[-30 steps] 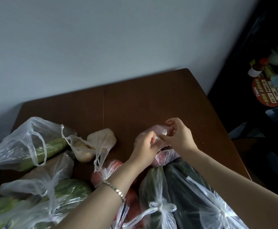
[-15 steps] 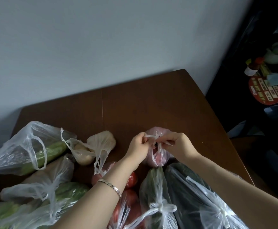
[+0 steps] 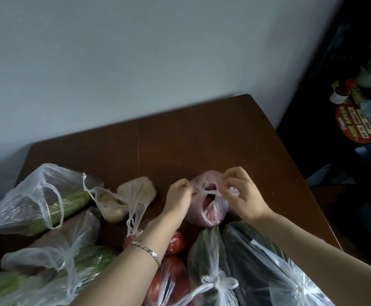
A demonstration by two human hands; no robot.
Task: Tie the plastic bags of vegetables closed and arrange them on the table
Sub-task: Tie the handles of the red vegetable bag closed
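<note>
Plastic all over this brown wooden desk (image 3: 202, 140). The small pinkish see-through plastic bag of red veg (image 3: 206, 214) sits mid-desk, just past the bags nearest the person. The left hand (image 3: 177, 196) has its grip pinched on one twisted handle and the right hand (image 3: 242, 195) has its grip pinched on the other. A thin strand of plastic (image 3: 210, 192) is pulled tight between them across the bag's mouth. The mouth gapes a bit and you can see red inside, so I'd call this knot half done. It's hard to tell from this angle whether it's the first crossing or the second.

Progress-wise, the clear bag of dark green veg (image 3: 208, 257) has a bow knot, and the big clear bag of dark veg (image 3: 266, 268) right of it is tied too. The clear bag of red tomatoes (image 3: 171, 281) is beside the left forearm, with its top out of sight.

The leftover work is on the left. The big clear bag of pale green long veg (image 3: 36, 199) lies wide open, and the small cloudy bag of beige roots (image 3: 118, 202) has its handles hanging loose. I'd guess the tying is roughly halfway. The arranging isn't really begun, with everything heaped at the near edge.
</note>
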